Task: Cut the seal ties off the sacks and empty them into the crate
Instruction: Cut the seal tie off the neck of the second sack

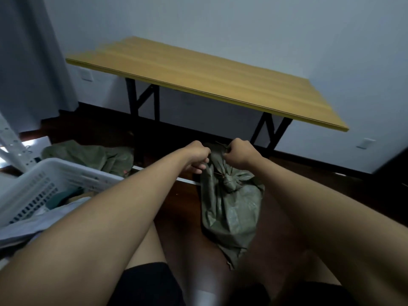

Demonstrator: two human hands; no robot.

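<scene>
- White slatted crate (55, 180), left of the sack: holds pale cloth, contents partly cut off.
- Green woven sack (229, 208): lies on the dark floor before the folding table (198, 85), long axis toward the table, tied neck (228, 181) far end.
- Left hand (196, 157), right hand (238, 155): fingers curled, gripping the sack's gathered top.
- Second green sack (92, 155): crumpled behind the crate.

— Where is there room to pass?
— Bare dark floor (298, 195) lies open to the right of the green sack (231, 213), as far as the wall.
— And to the left?
— The white crate (66, 173) stands there, with a crumpled green sack (88, 154) just beyond it and white metal bars (11, 144) at the edge.
— Ahead?
— The wooden surface (198, 78) overhangs; its black legs (143, 100) stand just behind both hands.
</scene>
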